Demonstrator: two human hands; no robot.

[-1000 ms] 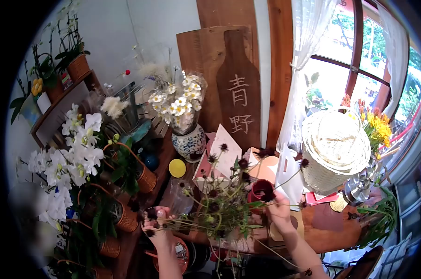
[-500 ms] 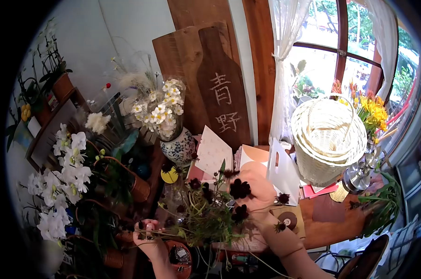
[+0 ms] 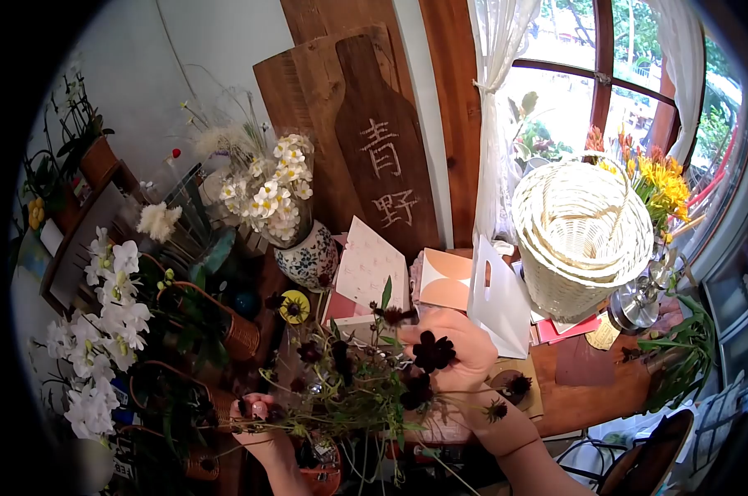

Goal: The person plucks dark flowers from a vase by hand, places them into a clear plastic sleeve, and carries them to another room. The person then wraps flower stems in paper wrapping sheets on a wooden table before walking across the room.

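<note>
Stems (image 3: 353,407) with dark flower heads (image 3: 434,353) are spreading in a leafy tangle between the person's hands, above the near side of the table (image 3: 593,409). The left hand (image 3: 263,423) is gripping some of them, fingers curled around; the right hand (image 3: 471,347) is reaching in among the blossoms, which are hiding its fingertips, so I cannot tell whether it is pinching anything. Gathering is looking partly done: the stems are lying together loosely, but heads are sticking out unevenly, some beside the right forearm, and no tie is showing. Behind them, an open patterned box (image 3: 372,269) and a white carrier (image 3: 500,304) are standing near a wicker basket (image 3: 552,285). White orchids (image 3: 105,343) are crowding the left side, a blue-and-white vase (image 3: 308,258) is holding white blooms (image 3: 279,192), lettered boards (image 3: 382,99) are leaning at the wall, and daylight is pouring through a curtained window (image 3: 556,103).
</note>
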